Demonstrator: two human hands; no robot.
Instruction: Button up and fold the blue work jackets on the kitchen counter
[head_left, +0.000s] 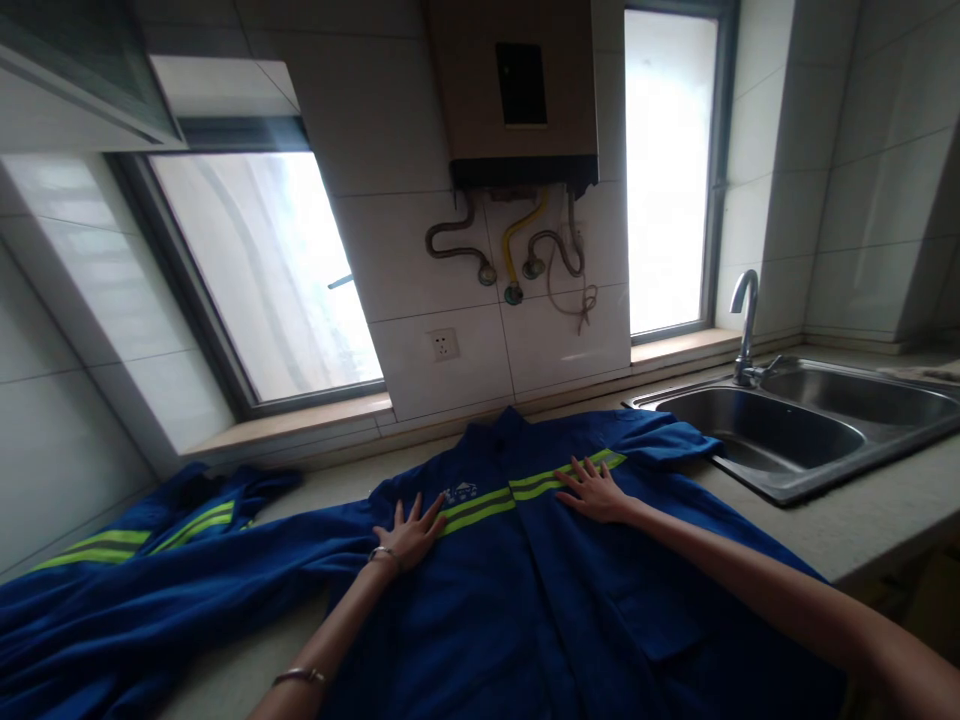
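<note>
1. While the blue work jacket [472, 620] is spread front-up on the bench [847, 530], its chest is apparently being smoothed by the left hand [411, 535] and right hand [596, 492].
2. Light, even palm pressure seems called for next, with creases eased outward.
3. The jacket is touched from above by both hands; fingers are spread wide, nothing gripped.
4. From the right hand, the collar [510, 422] is placed towards ten o'clock, the double-bowl sink [795, 487] towards two.
</note>
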